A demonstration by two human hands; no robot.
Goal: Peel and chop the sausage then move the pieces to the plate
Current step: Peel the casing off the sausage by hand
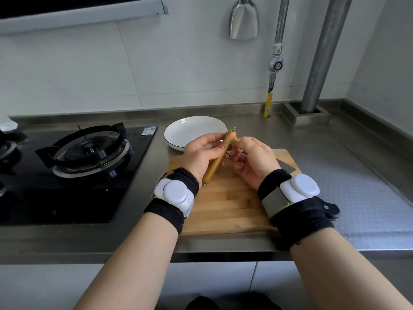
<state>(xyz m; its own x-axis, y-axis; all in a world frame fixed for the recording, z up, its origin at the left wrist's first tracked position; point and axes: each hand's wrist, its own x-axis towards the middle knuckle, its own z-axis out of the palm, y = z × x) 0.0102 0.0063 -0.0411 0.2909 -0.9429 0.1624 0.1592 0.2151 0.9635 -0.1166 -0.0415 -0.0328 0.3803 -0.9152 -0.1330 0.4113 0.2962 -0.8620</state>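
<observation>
Just above the cutting board [225, 206], the left hand [202, 153] was wrapped around the sausage [218, 163], holding it tilted with its tied end up. The right hand [254, 159] pinched at the casing near that upper end. Behind them sat the white plate [178, 133], and a knife [330, 209] lay partly hidden under the right wrist.

Golden sausage [218, 163], black-rimmed white plate [178, 133]
</observation>
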